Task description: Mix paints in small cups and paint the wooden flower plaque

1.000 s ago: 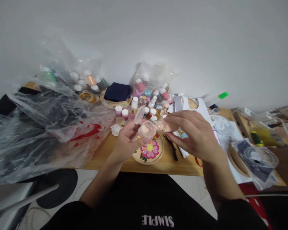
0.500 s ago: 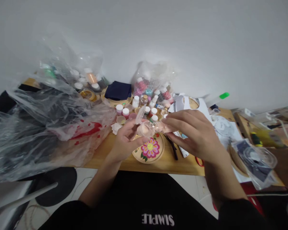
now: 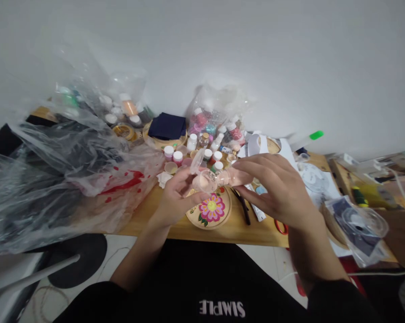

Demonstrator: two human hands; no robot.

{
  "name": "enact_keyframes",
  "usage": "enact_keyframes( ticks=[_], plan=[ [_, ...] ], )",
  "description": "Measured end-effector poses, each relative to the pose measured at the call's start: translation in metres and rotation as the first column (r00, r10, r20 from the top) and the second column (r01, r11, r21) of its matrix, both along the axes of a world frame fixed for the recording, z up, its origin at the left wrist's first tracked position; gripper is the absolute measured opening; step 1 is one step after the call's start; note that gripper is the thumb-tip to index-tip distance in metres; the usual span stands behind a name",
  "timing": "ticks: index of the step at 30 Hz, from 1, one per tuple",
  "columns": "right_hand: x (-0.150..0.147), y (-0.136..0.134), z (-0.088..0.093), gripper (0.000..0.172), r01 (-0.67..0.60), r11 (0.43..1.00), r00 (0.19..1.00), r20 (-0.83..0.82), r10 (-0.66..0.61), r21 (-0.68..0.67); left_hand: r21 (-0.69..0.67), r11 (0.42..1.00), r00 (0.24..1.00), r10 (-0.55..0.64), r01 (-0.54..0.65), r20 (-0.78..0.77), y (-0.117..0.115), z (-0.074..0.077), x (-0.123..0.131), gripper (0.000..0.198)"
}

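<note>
My left hand (image 3: pixel 178 197) is closed around a small clear plastic cup (image 3: pixel 202 181) whose hinged lid (image 3: pixel 197 161) stands up. Some pale peach material lies inside the cup. My right hand (image 3: pixel 276 186) grips a small clear bottle (image 3: pixel 227 177) with pale pink contents, tipped on its side. The bottle's mouth points left into the cup's opening. Below both hands, a round wooden disc (image 3: pixel 192 215) painted with a pink flower (image 3: pixel 212 207) lies on the wooden table (image 3: pixel 169 229).
Several white-capped paint jars (image 3: pixel 177 157) stand behind my hands. Crumpled clear plastic (image 3: pixel 88 175) with red stains covers the left. Dark folded cloth (image 3: pixel 168 126) rests on a wooden round. A black pen-like stick (image 3: pixel 243 208), red-orange scissor handle (image 3: pixel 281 226) and bagged items (image 3: pixel 360 229) lie rightward.
The bottle and cup stay joined in nearly the same place, and my right fingers have shifted slightly on the bottle. The view has moved very slightly.
</note>
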State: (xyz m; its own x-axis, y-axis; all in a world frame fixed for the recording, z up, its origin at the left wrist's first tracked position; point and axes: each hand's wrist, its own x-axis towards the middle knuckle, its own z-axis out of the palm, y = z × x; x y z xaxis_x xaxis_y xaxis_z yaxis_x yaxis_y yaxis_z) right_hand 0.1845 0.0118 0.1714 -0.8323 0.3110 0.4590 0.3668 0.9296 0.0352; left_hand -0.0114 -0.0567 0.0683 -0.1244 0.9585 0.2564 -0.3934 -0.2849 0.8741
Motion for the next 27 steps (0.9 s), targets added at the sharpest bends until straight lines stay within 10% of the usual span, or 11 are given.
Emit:
enact_keyframes(
  ticks=[27],
  plan=[
    [-0.0032,0.0003,0.0011,0.028,-0.018,1.000,1.000,0.022,0.017,0.009,-0.084,0.996,0.999,-0.041,0.042,0.006,-0.0038,-0.0038,-0.0038,0.039]
  ],
)
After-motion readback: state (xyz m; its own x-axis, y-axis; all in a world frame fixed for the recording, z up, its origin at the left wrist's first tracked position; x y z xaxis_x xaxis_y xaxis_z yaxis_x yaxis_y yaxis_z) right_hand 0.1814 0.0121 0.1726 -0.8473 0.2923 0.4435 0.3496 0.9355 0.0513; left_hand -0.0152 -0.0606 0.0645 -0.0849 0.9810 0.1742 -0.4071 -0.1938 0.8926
